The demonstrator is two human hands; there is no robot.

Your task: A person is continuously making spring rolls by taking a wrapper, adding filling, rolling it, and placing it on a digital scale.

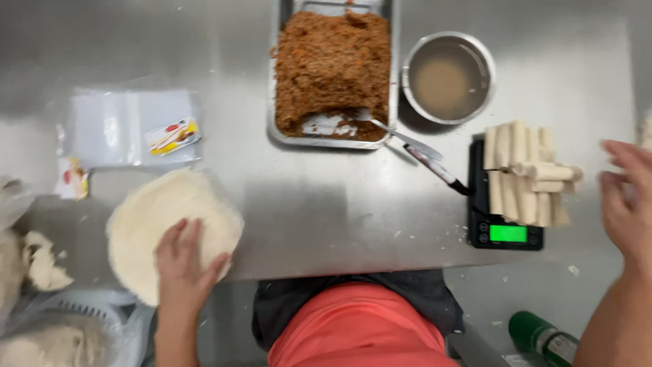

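Note:
My left hand [183,261] lies flat on a round stack of thin white wrappers [156,217] at the table's front left edge, fingers spread on the top sheet. My right hand [628,197] hovers open at the far right, blurred, just beside a pile of rolled white spring rolls [526,173] stacked on a small black scale [506,234] with a green display. Nothing is in that hand.
A metal tray [275,102] of orange-brown filling with a spoon [407,139] sits at the back centre, beside a metal bowl [448,76] of cloudy liquid. Plastic wrapper packaging [132,129] lies at left. Dough scraps [42,261] lie front left. A green bottle [543,336] stands below right.

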